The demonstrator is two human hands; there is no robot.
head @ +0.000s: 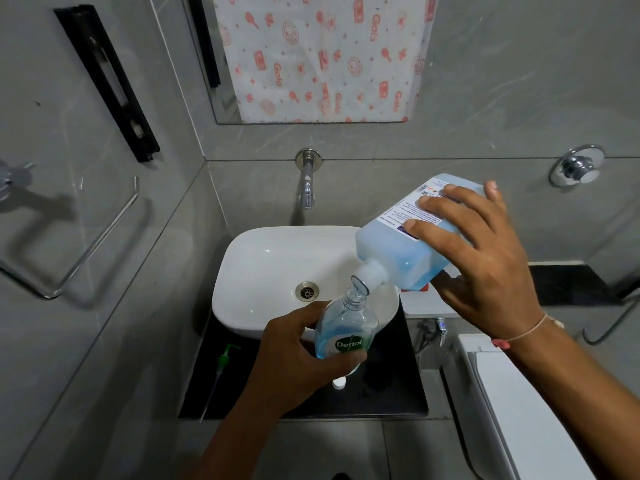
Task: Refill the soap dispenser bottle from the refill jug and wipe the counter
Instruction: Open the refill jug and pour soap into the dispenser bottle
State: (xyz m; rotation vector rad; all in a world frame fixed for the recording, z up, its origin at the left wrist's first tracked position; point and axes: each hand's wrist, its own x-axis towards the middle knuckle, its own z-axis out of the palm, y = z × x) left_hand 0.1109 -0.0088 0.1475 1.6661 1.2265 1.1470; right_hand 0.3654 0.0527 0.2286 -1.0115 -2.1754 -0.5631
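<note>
My left hand (304,355) grips a clear soap dispenser bottle (346,323) with a green label, tilted, its open neck pointing up and right. Blue soap fills its lower part. My right hand (485,258) holds the refill jug (398,251) tipped mouth-down, its white spout touching the bottle's neck above the white basin (263,268). The jug holds pale blue liquid. The green pump head (223,362) with its long tube lies on the black counter (391,400) at the left. A small white cap (338,383) sits on the counter below my left hand.
A wall tap (307,188) hangs over the basin. A printed cloth (322,57) covers the mirror. A chrome towel bar (86,244) is on the left wall. A white toilet tank (519,410) stands at the right, with a small valve (433,330) beside it.
</note>
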